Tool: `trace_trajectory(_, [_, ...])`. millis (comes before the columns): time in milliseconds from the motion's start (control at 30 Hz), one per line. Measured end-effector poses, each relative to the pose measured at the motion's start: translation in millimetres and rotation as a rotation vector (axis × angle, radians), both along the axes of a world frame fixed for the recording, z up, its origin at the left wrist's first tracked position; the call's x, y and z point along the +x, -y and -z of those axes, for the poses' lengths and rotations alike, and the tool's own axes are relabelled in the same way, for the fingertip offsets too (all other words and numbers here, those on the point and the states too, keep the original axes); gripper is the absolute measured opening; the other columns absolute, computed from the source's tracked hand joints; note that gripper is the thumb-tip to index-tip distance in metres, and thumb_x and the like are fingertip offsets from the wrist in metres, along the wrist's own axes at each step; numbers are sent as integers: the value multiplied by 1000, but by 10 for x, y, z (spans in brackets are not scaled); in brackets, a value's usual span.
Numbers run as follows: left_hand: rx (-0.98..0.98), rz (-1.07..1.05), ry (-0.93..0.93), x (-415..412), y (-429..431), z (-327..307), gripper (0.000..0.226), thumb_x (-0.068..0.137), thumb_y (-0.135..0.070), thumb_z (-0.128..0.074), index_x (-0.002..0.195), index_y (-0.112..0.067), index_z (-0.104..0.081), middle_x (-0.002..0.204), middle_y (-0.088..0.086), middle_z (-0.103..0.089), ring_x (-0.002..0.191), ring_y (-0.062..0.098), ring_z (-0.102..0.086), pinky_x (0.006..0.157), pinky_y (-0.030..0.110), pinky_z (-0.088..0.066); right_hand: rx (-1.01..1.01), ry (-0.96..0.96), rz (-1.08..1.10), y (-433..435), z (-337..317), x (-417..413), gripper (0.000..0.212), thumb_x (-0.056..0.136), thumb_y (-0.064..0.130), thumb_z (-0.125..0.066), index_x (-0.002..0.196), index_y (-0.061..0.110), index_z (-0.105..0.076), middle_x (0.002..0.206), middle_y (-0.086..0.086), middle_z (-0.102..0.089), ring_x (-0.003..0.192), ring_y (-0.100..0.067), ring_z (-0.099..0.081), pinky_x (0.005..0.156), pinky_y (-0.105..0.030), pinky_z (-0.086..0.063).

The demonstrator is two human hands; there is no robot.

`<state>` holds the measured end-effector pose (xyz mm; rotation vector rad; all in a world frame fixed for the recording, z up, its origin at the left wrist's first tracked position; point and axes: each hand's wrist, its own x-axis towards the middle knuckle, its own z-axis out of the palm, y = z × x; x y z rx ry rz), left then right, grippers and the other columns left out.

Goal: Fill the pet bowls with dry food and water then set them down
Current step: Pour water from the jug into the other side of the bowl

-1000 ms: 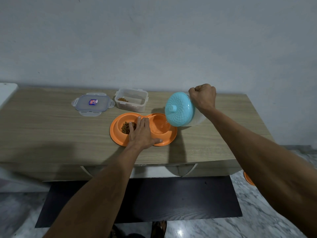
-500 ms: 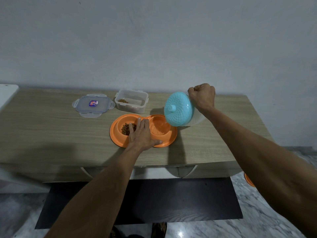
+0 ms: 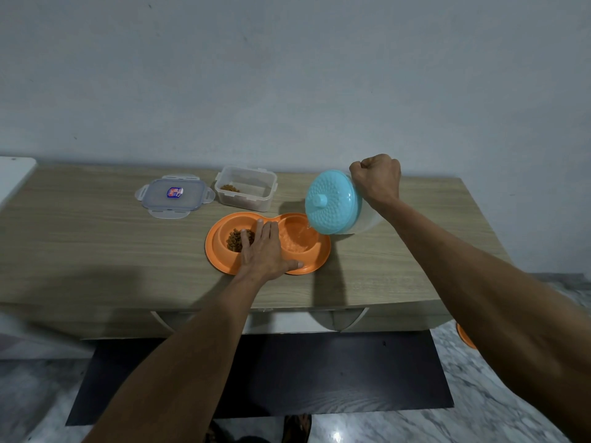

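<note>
An orange double pet bowl (image 3: 220, 257) lies on the wooden table (image 3: 96, 251). Its left well holds brown dry food (image 3: 235, 240); water (image 3: 295, 243) ripples in its right well. My left hand (image 3: 263, 252) rests flat on the bowl's middle ridge, fingers spread, thumb on the near rim. My right hand (image 3: 377, 180) is closed on the handle of a clear water jug with a turquoise lid (image 3: 332, 203). The jug is tipped left over the right well, and a thin stream of water falls from its lip.
A clear food container (image 3: 246, 188) with a little kibble stands behind the bowl, its lid (image 3: 174, 199) lying to the left. A white surface (image 3: 12, 177) meets the table's left end. Below are a dark mat (image 3: 319, 378), marble floor and another orange object (image 3: 465, 337).
The jug has tipped further to the left and water now runs into the right well. My left hand has stayed on the bowl.
</note>
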<state>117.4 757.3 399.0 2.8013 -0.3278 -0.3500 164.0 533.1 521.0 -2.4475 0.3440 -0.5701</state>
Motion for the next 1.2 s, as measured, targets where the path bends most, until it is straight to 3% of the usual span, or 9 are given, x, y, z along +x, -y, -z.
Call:
trace_trajectory(267, [9, -5, -13, -2, 9, -7, 119, 73, -72, -64, 156, -10, -6, 165, 4, -7, 152, 24, 9, 120, 58, 4, 72, -5, 26, 25, 20, -8, 41, 76, 14, -52, 42, 9, -31, 40, -4, -20, 44, -20, -19, 54, -32, -29])
trace_trajectory(533, [1, -16, -8, -13, 15, -17, 119, 71, -72, -65, 155, -11, -8, 164, 3, -10, 153, 24, 7, 118, 57, 4, 318, -84, 173, 197, 130, -14, 40, 73, 16, -54, 42, 15, -29, 46, -1, -24, 49, -19, -24, 57, -31, -32])
trace_trajectory(800, [8, -18, -3, -21, 22, -27, 119, 71, -72, -65, 155, -11, -7, 164, 4, -11, 153, 25, 6, 119, 58, 2, 536, -77, 243, 349, 201, 56, 38, 73, 12, -55, 47, 16, -28, 49, 2, -24, 50, -15, -21, 49, -26, -25])
trace_trajectory(1200, [33, -7, 8, -7, 28, -21, 117, 74, -71, -64, 155, -11, -6, 163, 6, -10, 153, 26, 4, 119, 58, 2, 861, -99, 360, 404, 316, 487, 34, 73, 9, -58, 54, 14, -30, 56, 1, -32, 57, -18, -26, 52, -31, -26])
